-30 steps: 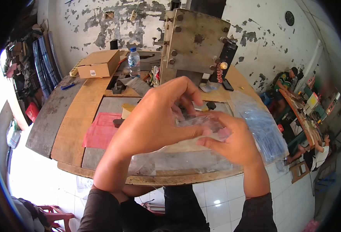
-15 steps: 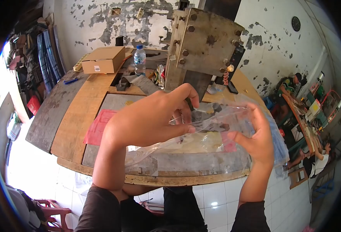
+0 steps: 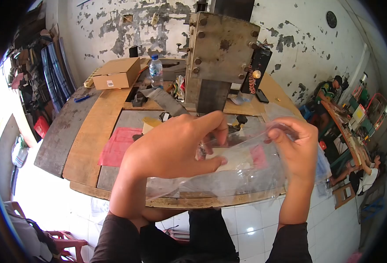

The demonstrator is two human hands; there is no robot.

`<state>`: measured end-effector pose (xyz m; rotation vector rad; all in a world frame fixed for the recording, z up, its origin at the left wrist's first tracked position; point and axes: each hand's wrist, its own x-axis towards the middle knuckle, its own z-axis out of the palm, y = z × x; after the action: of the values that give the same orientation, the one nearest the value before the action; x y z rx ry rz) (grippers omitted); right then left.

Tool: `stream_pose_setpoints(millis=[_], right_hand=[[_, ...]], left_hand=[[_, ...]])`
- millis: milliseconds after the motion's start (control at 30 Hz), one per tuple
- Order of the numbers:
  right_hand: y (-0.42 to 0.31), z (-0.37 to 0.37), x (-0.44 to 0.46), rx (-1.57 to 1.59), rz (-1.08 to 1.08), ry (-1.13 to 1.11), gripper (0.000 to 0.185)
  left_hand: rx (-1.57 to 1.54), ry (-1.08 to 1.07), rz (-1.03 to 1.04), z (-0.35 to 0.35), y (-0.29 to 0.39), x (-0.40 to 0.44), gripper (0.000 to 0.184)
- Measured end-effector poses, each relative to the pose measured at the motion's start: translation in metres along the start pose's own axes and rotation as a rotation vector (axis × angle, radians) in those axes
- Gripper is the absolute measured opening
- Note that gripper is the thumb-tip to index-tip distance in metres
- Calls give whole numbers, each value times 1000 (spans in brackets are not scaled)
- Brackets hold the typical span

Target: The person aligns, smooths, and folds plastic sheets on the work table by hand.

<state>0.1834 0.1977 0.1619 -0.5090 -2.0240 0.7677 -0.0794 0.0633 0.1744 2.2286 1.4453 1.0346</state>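
Observation:
A thin, crinkled clear plastic bag [image 3: 246,179] spans the space between my hands, above the front of the workbench. My right hand [image 3: 296,147] is closed, pinching its upper right edge between thumb and fingers. At the other side, my left hand [image 3: 171,147] has thumb and forefinger spread apart, with the plastic close to the fingertips. Its remaining fingers are partly hidden behind the hand. Through the plastic I see a pink piece [image 3: 258,156] and a pale surface. A translucent red sheet [image 3: 120,144] lies left of my left hand.
Behind my hands stands a bolted metal machine [image 3: 224,48]. A cardboard box [image 3: 116,73], a water bottle [image 3: 156,72], a blue pen [image 3: 82,98] and a phone [image 3: 262,96] rest on the workbench [image 3: 81,162]. Blue plastic [image 3: 323,166] lies at right. Two people sit at another bench [image 3: 345,140].
My right hand's thumb and fingers have closed together on the plastic edge. My left hand keeps a similar spread pose. The view has shifted slightly.

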Motion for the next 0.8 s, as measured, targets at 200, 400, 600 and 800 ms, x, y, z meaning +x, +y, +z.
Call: stream_pose_setpoints(millis=[200,400,600,800], right_hand=[[22,-29,-30,151,49,213,29],[48,-38,-56,259,97,154,39],[35,-18,-64,461,210,82,40],[45,-11,-74,645,442,43,34]], left_hand=[[248,24,-5,5,-11,-57,29],[-147,287,-193,-1,-52,-116,15],[-720,621,-152,26,-43,-145,24],[-918,746,-269,43,-36,-139,40]])
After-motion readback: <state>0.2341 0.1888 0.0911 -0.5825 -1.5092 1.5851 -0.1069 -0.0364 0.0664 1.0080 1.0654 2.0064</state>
